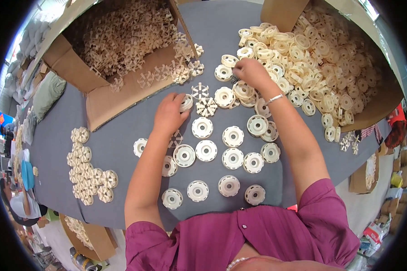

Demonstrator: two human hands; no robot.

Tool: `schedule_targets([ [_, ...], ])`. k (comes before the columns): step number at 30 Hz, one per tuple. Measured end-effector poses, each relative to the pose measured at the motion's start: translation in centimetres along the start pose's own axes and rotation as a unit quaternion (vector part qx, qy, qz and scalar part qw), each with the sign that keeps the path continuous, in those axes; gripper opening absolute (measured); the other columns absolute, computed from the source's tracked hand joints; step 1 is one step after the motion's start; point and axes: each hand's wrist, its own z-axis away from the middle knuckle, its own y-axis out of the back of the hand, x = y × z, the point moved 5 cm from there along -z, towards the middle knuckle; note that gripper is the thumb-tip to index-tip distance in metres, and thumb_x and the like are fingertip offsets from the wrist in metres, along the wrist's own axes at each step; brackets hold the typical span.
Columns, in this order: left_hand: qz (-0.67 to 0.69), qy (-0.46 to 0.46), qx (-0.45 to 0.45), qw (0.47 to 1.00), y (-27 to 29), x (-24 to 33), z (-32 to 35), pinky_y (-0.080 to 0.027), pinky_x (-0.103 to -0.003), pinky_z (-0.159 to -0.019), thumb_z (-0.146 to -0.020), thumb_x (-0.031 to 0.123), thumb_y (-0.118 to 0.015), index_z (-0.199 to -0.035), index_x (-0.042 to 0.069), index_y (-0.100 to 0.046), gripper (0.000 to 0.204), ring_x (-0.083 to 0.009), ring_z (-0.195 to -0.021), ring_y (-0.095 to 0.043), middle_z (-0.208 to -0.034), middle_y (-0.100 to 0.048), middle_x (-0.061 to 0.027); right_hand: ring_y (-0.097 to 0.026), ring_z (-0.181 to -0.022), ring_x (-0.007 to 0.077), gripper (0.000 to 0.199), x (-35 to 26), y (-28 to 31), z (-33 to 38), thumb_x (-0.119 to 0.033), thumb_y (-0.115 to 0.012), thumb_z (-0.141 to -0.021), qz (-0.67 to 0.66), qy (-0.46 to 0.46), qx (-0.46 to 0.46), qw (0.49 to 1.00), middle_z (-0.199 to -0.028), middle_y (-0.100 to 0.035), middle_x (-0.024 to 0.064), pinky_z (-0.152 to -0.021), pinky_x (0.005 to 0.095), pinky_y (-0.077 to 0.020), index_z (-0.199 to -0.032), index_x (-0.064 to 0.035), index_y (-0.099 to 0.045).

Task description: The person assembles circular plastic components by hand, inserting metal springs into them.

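Observation:
My left hand [170,112] is closed around the edge of a round cream plastic wheel [186,103] near the middle of the table. Just right of it lie spoked star-shaped plastic pieces [206,107], with another cream wheel [224,97] beside them. Further off, my right hand [253,73] reaches to the near-left edge of the wheel pile, fingers pinched together beside a wheel [223,72]. Whatever those fingertips hold is hidden. Between my forearms several cream wheels [206,151] lie flat, spread in loose rows toward me.
At far left a tipped cardboard box [97,110] spills many spoked pieces [131,38]. Another box [371,122] at far right pours out a heap of wheels [312,49]. Assembled-looking wheels [87,171] cluster on the grey table [108,149] left of my arm. A person [25,203] is at the left edge.

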Motion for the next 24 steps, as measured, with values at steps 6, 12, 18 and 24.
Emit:
schedule_targets([
  [6, 0.189, 0.212, -0.156, 0.946, 0.4, -3.1, 0.1, -0.052, -0.042, -0.084, -0.084, 0.031, -0.072, -0.122, 0.002, -0.06, 0.049, -0.0345, -0.092, -0.067, -0.102, -0.07, -0.0178, -0.062, -0.101, 0.0342, 0.036, 1.4, -2.9, -1.0, -0.024, -0.076, -0.079, 0.094, 0.006, -0.203, 0.975, -0.11, -0.062, 0.0168, -0.089, 0.0412, -0.0509, -0.109, -0.0063, -0.067],
  [12, -0.083, 0.092, -0.012, 0.992, 1.9, -0.6, -1.2, -0.047, -0.042, -0.097, -0.079, 0.028, -0.077, -0.122, 0.005, -0.062, 0.051, -0.0338, -0.111, -0.059, -0.117, -0.063, -0.0186, -0.062, -0.09, 0.0298, 0.042, 0.3, -1.8, 2.0, -0.022, -0.084, -0.07, -0.023, 0.007, -0.277, 0.961, -0.097, -0.063, 0.0133, -0.083, 0.0375, -0.0512, -0.104, -0.0057, -0.065],
  [18, 0.081, -0.078, -0.078, 0.991, -5.1, 8.6, -3.4, -0.036, -0.047, -0.109, -0.073, 0.034, -0.082, -0.128, 0.008, -0.059, 0.065, -0.0318, -0.122, -0.053, -0.123, -0.06, -0.0126, -0.057, -0.068, 0.0157, 0.03, 6.3, 2.5, 7.8, -0.016, -0.069, -0.085, -0.521, -0.199, -0.15, 0.816, -0.101, -0.067, 0.0106, -0.053, 0.0274, -0.0475, -0.112, -0.0056, -0.062],
  [24, 0.046, -0.027, -0.09, 0.995, -3.5, 9.0, -3.5, -0.033, -0.052, -0.109, -0.067, 0.04, -0.084, -0.127, 0.009, -0.058, 0.073, -0.0294, -0.119, -0.055, -0.117, -0.064, -0.0116, -0.05, -0.064, 0.0095, 0.03, 9.9, 3.8, 15.4, -0.024, -0.061, -0.095, -0.819, -0.2, 0.034, 0.537, -0.109, -0.061, 0.0145, -0.046, 0.018, -0.0396, -0.118, -0.0042, -0.057],
])
